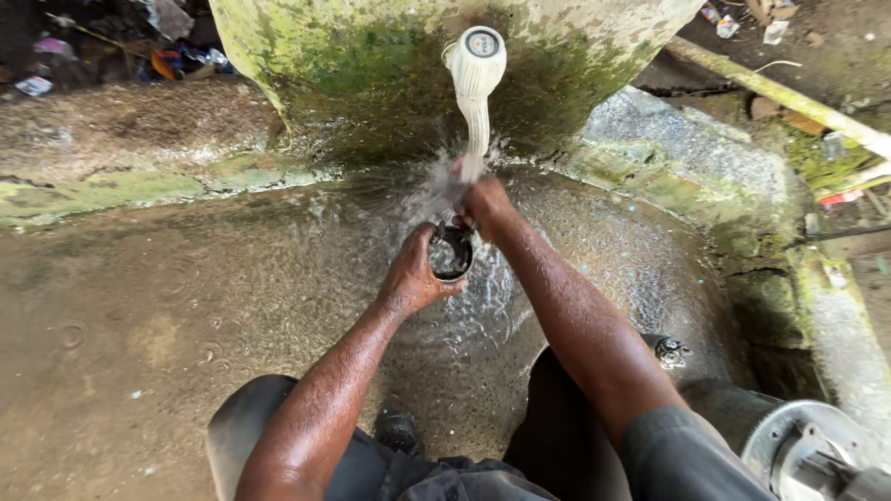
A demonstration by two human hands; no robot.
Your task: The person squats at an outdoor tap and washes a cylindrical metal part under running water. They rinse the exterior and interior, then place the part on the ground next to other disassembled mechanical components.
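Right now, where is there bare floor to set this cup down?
The widest bare patch is the wet concrete floor to the left of the left hand, up to the mossy ledge. It is crowded under the white tap, where both hands hold the dark cup, and at lower right by the metal part.

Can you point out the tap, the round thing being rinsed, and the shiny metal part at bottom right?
White tap (475, 57): head view, on its round knob.
Dark round cup-like part (451, 252): head view, on its wet inside.
Shiny metal disc (806, 443): head view, on its flat face.
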